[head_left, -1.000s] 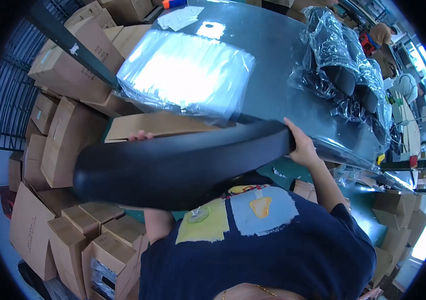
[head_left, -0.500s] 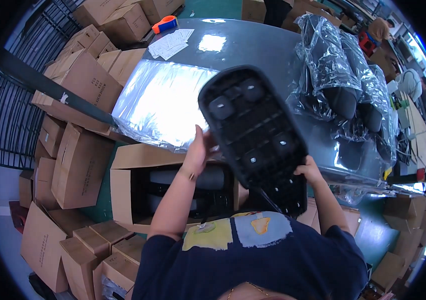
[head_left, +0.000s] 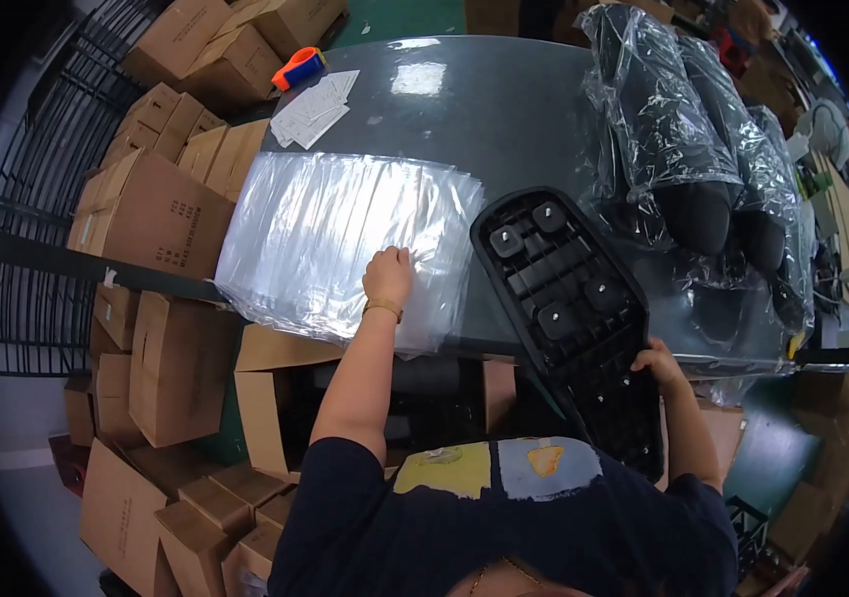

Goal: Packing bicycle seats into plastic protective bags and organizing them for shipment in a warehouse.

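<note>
A black ribbed plastic shell [head_left: 574, 308] is held just right of the stack of clear plastic bags [head_left: 315, 214], its long axis slanting from the stack's right side toward the person. The right hand [head_left: 657, 362] clamps the shell's right edge. The left hand [head_left: 389, 277], fingers bent, touches the stack's near right part; whether it pinches anything cannot be told.

Dark printed lettering [head_left: 186, 233] stands on a brown carton [head_left: 136, 211], left.
</note>
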Motion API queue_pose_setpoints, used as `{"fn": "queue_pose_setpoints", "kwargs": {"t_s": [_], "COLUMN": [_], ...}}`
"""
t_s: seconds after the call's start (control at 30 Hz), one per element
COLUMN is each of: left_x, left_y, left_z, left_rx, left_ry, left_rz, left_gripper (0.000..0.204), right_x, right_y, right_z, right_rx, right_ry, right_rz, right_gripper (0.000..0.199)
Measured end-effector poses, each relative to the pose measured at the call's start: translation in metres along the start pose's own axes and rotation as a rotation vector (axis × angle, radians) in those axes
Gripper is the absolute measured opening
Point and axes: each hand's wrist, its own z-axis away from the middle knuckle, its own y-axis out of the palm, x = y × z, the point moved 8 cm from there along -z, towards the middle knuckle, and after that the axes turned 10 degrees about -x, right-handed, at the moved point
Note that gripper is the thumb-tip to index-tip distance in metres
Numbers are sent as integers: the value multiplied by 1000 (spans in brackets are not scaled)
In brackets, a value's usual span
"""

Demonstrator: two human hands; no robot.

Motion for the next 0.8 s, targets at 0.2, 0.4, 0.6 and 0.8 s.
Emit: {"fn": "queue_pose_setpoints", "kwargs": {"t_s": [0.2,0.4,0.6,0.8], "left_x": [-45,3,38,44], "left_y": [-14,2,-3,-16], "left_z": [12,0,12,32], "left_rx": [-163,-131,58,118], "left_ry": [153,80,-480,-612], "left_rz": [-66,159,934,1047], "left_gripper": [25,22,13,21], "right_x": [-13,-8,-2,-2], "right_y": [-12,-5,-2,-1], "right_z": [-10,-5,3,-2], "right_rx": [-2,14,-10,12], "right_ry": [-9,-49,-12,-41], "right_rz": [68,41,21,34], "right_gripper": [46,44,41,39]}}
